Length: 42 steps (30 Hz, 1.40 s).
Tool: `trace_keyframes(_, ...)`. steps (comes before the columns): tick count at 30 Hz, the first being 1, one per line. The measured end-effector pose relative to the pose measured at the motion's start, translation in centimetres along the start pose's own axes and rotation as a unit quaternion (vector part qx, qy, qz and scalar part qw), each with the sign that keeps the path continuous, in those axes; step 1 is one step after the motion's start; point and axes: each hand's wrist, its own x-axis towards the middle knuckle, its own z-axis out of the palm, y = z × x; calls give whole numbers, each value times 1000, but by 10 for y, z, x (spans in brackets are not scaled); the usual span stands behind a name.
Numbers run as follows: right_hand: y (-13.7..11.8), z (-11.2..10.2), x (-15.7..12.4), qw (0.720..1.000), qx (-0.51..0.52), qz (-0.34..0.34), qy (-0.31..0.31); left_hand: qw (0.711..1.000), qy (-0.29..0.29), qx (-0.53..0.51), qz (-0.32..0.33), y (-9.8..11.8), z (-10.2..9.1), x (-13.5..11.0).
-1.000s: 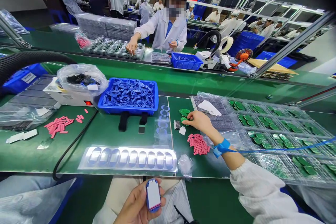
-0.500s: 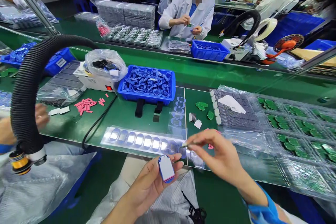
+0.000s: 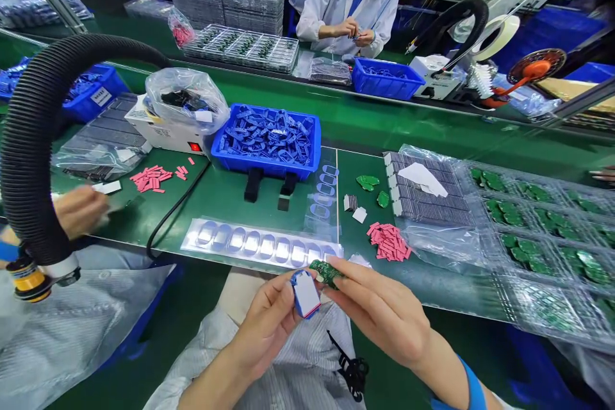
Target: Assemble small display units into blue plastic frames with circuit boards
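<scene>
My left hand (image 3: 271, 314) holds a small blue plastic housing (image 3: 295, 278) above my lap, its fingers wrapped round the sides. A white rectangular pad (image 3: 307, 293) covers most of the housing's face, and a thin pink strip shows along its lower edge. Pinched in my right hand (image 3: 384, 307) is a green circuit board (image 3: 325, 273), held close to the housing's upper right side. Whether board and housing touch, I cannot tell. Just beyond my hands lies a clear strip of oval film pieces (image 3: 192, 234) at the bench's front edge.
A blue bin (image 3: 314, 147) of blue plastic parts stands at the back. Pink strips (image 3: 388, 242), green boards (image 3: 368, 182) and a bagged stack of grey parts (image 3: 427, 189) lie to the right. A black hose (image 3: 29, 115) arches at left, near a co-worker's hand (image 3: 79, 208).
My right hand has moved down and left, bringing the circuit board beside the housing; the board's face now shows. My left hand still holds the housing. The view has shifted slightly.
</scene>
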Motion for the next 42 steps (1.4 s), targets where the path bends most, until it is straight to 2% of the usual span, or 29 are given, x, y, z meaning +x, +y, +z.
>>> trace_keyframes(7,-11,4,6,994,-72,83,-13,999,-12,22,24,0,-3,1)
trace_keyframes(11,-21,-7,13,978,4,209,1,997,-20,28,64,-1,-4,1)
trace_keyframes(13,-28,-11,15,970,52,238,-8,994,-22,52,96,-2,-5,2)
trace_keyframes(19,-40,-5,15,975,69,211,-4,972,-37,132,192,-2,-5,2)
trace_keyframes(33,-39,-6,17,984,61,168,-21,948,-6,209,239,-3,-4,-2)
trace_keyframes(37,-39,-9,15,988,45,145,-40,932,-7,247,264,1,-6,0)
trace_keyframes(42,-40,-11,17,992,25,114,-47,927,-10,264,266,7,-7,4)
